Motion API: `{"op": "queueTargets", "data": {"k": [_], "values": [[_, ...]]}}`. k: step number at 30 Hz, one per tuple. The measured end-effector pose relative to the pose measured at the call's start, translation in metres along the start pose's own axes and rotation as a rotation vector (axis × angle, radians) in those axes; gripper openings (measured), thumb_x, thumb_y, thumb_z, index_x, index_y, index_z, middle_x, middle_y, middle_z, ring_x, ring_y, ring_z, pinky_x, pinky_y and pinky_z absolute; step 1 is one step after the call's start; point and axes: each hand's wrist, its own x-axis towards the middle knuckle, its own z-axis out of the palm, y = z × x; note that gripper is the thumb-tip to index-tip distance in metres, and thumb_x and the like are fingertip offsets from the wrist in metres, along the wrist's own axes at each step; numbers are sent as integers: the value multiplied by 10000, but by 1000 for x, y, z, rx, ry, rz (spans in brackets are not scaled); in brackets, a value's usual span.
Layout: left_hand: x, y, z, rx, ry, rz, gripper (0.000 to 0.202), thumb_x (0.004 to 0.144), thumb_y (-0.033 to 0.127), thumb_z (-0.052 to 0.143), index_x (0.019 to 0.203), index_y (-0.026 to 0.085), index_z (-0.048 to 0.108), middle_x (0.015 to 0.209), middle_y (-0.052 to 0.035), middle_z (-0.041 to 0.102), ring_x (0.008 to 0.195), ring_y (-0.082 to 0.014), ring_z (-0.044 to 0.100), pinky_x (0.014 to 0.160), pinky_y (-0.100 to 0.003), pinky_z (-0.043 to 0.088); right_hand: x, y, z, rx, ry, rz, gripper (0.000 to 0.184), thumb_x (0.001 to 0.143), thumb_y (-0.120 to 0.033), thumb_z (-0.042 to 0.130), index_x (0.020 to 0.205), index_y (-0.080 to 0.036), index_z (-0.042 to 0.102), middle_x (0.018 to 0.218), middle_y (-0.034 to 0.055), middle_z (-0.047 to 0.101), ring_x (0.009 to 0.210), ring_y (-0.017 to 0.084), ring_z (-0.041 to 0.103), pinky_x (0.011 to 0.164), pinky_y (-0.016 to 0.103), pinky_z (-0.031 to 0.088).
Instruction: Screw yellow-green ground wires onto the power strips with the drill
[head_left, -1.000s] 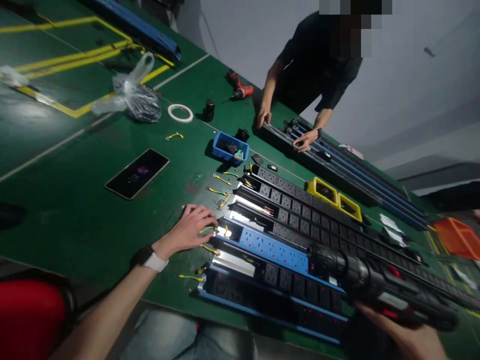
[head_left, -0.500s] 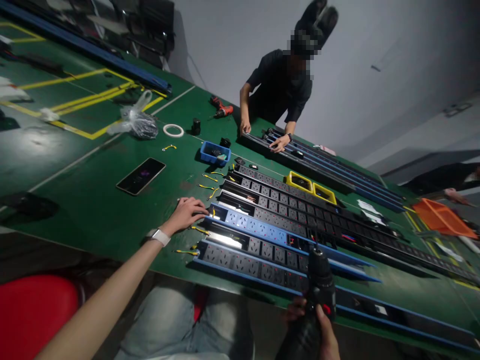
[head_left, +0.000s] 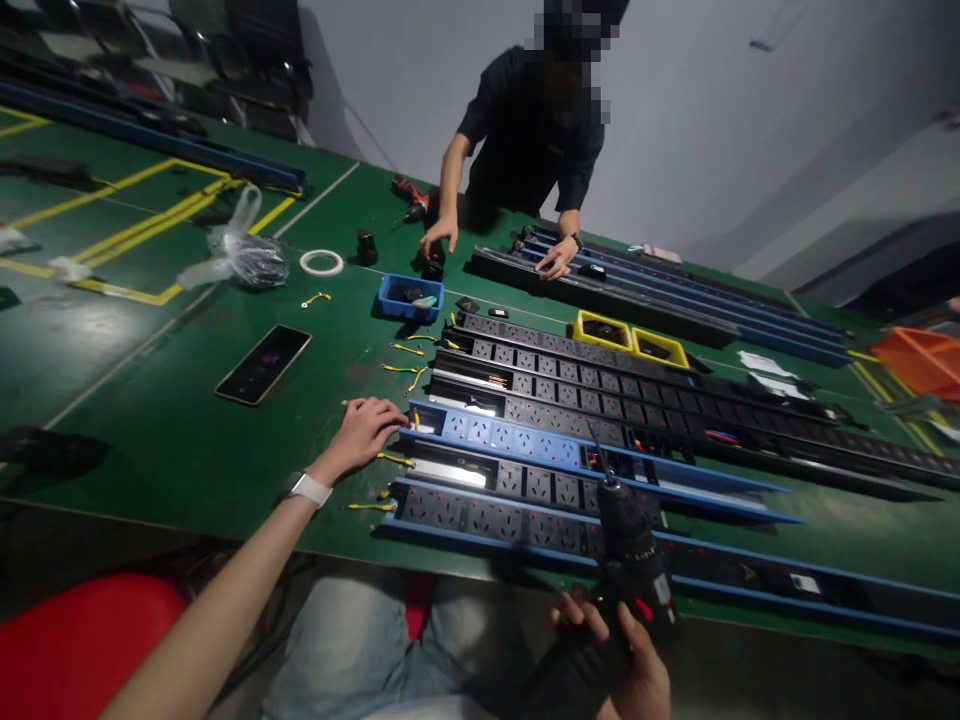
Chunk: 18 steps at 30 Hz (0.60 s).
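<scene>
Nearest the camera, the right hand (head_left: 626,665) is wrapped around the grip of a black cordless screwdriver (head_left: 626,550) with red trim, its bit pointing up and away over the near edge of the green table (head_left: 150,420). Just beyond, the left hand (head_left: 367,430) lies palm down with fingers loosely curled, fingertips touching the end of the blue power strip (head_left: 525,445); a white watch (head_left: 309,488) sits on that wrist. The blue strip is long and narrow, with a row of sockets dotted red, lying between black power strips (head_left: 570,385) laid side by side. Short yellow wires (head_left: 401,372) lie scattered by the strip ends. Farther left lies a phone (head_left: 262,363), farther back a small blue bin (head_left: 409,297). At the far edge a person in black (head_left: 536,130) leans over more strips.

Compared with half a second ago, the screwdriver is tilted more to the left, and the far person's hand has shifted toward the blue bin.
</scene>
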Motion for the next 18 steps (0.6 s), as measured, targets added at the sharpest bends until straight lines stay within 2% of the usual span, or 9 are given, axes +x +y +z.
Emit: {"op": "queueTargets", "data": {"k": [3, 5, 8, 11, 15, 18], "values": [[-2, 0, 0, 7, 4, 15, 267, 987, 276, 458, 1066, 259, 712, 1100, -61, 682, 1016, -230, 560, 957, -442, 323, 14, -4, 3, -59, 20, -61, 347, 668, -482, 826, 667, -179, 657, 505, -80, 274, 493, 73, 311, 634, 326, 523], [-3, 1, 0, 6, 7, 13, 269, 984, 259, 458, 1068, 258, 713, 1089, -63, 682, 1005, -226, 573, 949, -436, 344, 26, -9, 10, -80, 31, -114, 341, 687, -500, 800, 743, -185, 682, 489, -97, 212, 462, 65, 239, 556, 288, 463], [-4, 4, -3, -9, 14, -14, 262, 983, 288, 474, 1091, 254, 710, 1069, -69, 683, 1008, -223, 591, 958, -429, 372, 45, -17, 25, -100, 72, -150, 357, 726, -520, 762, 861, -197, 694, 502, -84, 291, 457, 71, 284, 558, 277, 446], [-4, 7, -6, -29, 48, -52, 259, 960, 296, 506, 1125, 235, 695, 1099, -81, 670, 1063, -231, 593, 965, -413, 399, 63, -23, 34, -150, 99, -90, 432, 729, -546, 759, 943, -174, 708, 518, -68, 367, 463, 77, 330, 540, 266, 433], [-6, 7, -6, -39, 73, -73, 253, 933, 237, 503, 1107, 217, 685, 1127, -82, 661, 1078, -231, 594, 961, -405, 415, 81, -24, 32, -222, 115, 18, 451, 725, -529, 795, 966, -154, 727, 521, -57, 418, 477, 84, 382, 586, 291, 473], [-6, 5, -5, -52, 80, -121, 234, 937, 234, 495, 1046, 224, 702, 1077, -68, 682, 1039, -219, 611, 951, -392, 425, 89, -25, 29, -260, 125, 65, 421, 741, -503, 802, 963, -152, 731, 537, -41, 461, 501, 96, 430, 614, 299, 485]]}}
